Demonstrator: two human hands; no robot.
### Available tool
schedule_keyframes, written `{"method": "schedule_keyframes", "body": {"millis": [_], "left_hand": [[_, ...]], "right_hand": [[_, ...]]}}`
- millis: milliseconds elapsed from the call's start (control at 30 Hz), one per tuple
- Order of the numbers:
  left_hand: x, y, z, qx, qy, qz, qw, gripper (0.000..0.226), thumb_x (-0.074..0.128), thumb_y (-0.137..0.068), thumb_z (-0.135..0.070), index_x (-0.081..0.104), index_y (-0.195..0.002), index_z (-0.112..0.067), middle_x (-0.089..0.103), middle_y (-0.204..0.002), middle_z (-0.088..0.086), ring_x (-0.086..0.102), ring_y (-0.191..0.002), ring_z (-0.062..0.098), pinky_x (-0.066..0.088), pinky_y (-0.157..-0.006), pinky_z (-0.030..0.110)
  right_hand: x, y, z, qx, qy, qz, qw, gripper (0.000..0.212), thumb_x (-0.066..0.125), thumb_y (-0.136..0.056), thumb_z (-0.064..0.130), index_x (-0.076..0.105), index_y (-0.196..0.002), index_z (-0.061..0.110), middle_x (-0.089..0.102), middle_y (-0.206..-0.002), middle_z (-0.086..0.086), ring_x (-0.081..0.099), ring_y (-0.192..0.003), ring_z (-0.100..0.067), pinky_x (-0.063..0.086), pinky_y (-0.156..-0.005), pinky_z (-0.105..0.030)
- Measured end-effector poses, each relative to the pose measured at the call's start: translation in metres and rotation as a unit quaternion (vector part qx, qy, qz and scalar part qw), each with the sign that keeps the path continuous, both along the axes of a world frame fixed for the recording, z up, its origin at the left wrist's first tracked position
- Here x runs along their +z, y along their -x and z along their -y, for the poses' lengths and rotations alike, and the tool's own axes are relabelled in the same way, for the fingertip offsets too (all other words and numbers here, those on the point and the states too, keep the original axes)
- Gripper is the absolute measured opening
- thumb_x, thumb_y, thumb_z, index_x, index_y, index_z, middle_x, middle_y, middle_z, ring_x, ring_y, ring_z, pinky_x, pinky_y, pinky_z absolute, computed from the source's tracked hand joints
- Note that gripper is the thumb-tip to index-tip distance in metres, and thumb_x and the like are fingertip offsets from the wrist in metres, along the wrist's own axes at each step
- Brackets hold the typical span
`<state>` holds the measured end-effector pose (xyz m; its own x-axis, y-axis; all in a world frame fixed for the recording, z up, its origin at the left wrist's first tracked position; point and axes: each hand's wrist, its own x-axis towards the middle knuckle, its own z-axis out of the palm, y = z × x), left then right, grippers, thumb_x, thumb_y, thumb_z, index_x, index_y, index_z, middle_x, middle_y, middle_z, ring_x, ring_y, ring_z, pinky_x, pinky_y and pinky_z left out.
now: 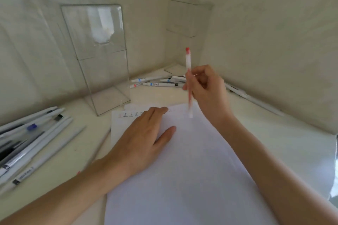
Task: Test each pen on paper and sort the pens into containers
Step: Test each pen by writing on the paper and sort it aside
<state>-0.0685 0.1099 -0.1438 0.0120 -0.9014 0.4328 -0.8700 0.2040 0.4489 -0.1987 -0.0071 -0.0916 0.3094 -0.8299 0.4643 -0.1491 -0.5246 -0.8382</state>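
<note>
The right hand (206, 87) has its fingers curled round a white pen (188, 64) and holds it nearly upright, red end up. The pen's lower end is blurred and hangs over the top edge of the paper (182, 170); whether it touches the sheet I cannot tell.

The left hand (144, 133) lies flat on the paper at its ten o'clock corner, fingers straight and pressing down. Their tips reach a row of written marks (128, 115).

Taking the paper as the dial, a tall clear box (102, 60) stands on the table (274, 142) at eleven o'clock, just beside the sheet's corner. A second clear box (186, 18) stands at twelve o'clock, back in the corner of the walls. Between the two boxes a few loose pens (157, 82) lie flat, partly behind the right hand. At nine o'clock lies a bigger pile (27, 142) of white and dark pens, well apart from the paper. More white pens (256, 100) lie along the wall at two o'clock.
</note>
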Motion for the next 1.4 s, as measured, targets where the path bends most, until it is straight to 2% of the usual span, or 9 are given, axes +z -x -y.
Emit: {"method": "schedule_keyframes", "body": {"millis": [133, 233, 300, 467, 633, 867, 1133, 1267, 1400], "left_hand": [[0.008, 0.001, 0.0, 0.031, -0.009, -0.092, 0.995, 0.063, 0.029, -0.083, -0.059, 0.038, -0.132, -0.02, 0.053, -0.107, -0.013, 0.049, -0.099, 0.004, 0.031, -0.079, 0.013], [0.007, -0.001, 0.002, 0.054, 0.028, -0.094, 0.994, 0.03, 0.034, -0.093, -0.039, 0.049, -0.107, -0.018, 0.052, -0.079, -0.015, 0.049, -0.073, 0.008, 0.034, -0.064, 0.023], [0.007, -0.002, 0.001, 0.073, 0.039, -0.104, 0.991, 0.008, 0.039, -0.096, -0.026, 0.043, -0.097, -0.019, 0.054, -0.079, -0.007, 0.05, -0.072, 0.016, 0.037, -0.065, 0.029], [0.006, -0.001, 0.002, 0.08, 0.027, -0.116, 0.99, 0.005, 0.037, -0.097, -0.018, 0.033, -0.095, -0.02, 0.053, -0.083, -0.001, 0.049, -0.072, 0.016, 0.032, -0.06, 0.022], [0.008, -0.004, 0.003, 0.063, -0.001, -0.095, 0.994, 0.024, 0.03, -0.098, -0.028, 0.045, -0.087, -0.011, 0.048, -0.066, -0.006, 0.047, -0.065, 0.02, 0.031, -0.06, 0.031], [0.012, -0.004, 0.001, 0.052, 0.026, -0.115, 0.992, 0.035, 0.034, -0.095, -0.039, 0.05, -0.081, -0.012, 0.05, -0.06, -0.003, 0.044, -0.061, 0.016, 0.038, -0.061, 0.034], [0.021, -0.004, 0.0, 0.08, -0.028, -0.113, 0.99, 0.041, 0.029, -0.083, -0.06, 0.045, -0.085, -0.023, 0.045, -0.051, -0.004, 0.041, -0.053, 0.014, 0.03, -0.052, 0.028], [0.022, -0.003, 0.001, 0.113, -0.068, -0.082, 0.988, 0.056, 0.042, -0.07, -0.072, 0.032, -0.097, -0.023, 0.047, -0.069, -0.008, 0.048, -0.065, 0.011, 0.036, -0.06, 0.03], [0.02, 0.004, 0.007, 0.034, -0.064, 0.028, 0.997, 0.044, 0.048, -0.083, -0.055, 0.044, -0.116, -0.028, 0.041, -0.098, -0.007, 0.044, -0.095, 0.013, 0.037, -0.078, 0.029]], "right_hand": [[-0.006, -0.012, -0.012, 0.132, -0.233, 0.125, 0.955, 0.012, 0.046, -0.096, 0.009, 0.046, -0.085, 0.006, 0.067, -0.072, -0.016, 0.053, -0.048, -0.02, 0.041, -0.043, -0.027], [-0.013, -0.017, -0.013, 0.194, -0.309, 0.134, 0.921, 0.01, 0.043, -0.094, 0.005, 0.048, -0.086, 0.004, 0.063, -0.076, -0.017, 0.057, -0.053, -0.022, 0.045, -0.044, -0.027], [-0.016, -0.017, -0.012, 0.205, -0.326, 0.135, 0.913, 0.012, 0.044, -0.093, 0.004, 0.048, -0.082, 0.007, 0.054, -0.071, -0.011, 0.053, -0.053, -0.02, 0.043, -0.044, -0.026], [-0.022, -0.017, -0.01, 0.247, -0.287, 0.09, 0.921, 0.018, 0.052, -0.091, 0.006, 0.046, -0.075, 0.013, 0.038, -0.058, 0.0, 0.037, -0.051, -0.014, 0.032, -0.046, -0.024], [-0.026, -0.016, -0.011, 0.281, -0.238, 0.069, 0.927, 0.007, 0.057, -0.082, 0.016, 0.055, -0.079, 0.01, 0.048, -0.059, -0.002, 0.044, -0.052, -0.012, 0.034, -0.045, -0.023], [-0.025, -0.016, -0.014, 0.312, -0.241, 0.054, 0.917, 0.012, 0.057, -0.088, 0.008, 0.056, -0.076, 0.008, 0.055, -0.066, -0.007, 0.05, -0.057, -0.015, 0.038, -0.049, -0.024], [-0.017, -0.011, -0.007, 0.327, -0.231, 0.078, 0.913, 0.01, 0.054, -0.082, 0.009, 0.057, -0.075, 0.004, 0.058, -0.06, -0.008, 0.051, -0.053, -0.016, 0.039, -0.049, -0.024], [-0.001, 0.011, 0.019, 0.221, -0.234, 0.126, 0.939, 0.026, 0.045, -0.082, 0.018, 0.064, -0.078, 0.001, 0.065, -0.062, -0.015, 0.056, -0.052, -0.022, 0.044, -0.05, -0.027], [-0.003, 0.021, 0.03, 0.064, -0.167, 0.029, 0.983, 0.01, 0.054, -0.09, 0.005, 0.062, -0.085, 0.001, 0.065, -0.069, -0.01, 0.059, -0.056, -0.012, 0.049, -0.055, -0.027]]}}
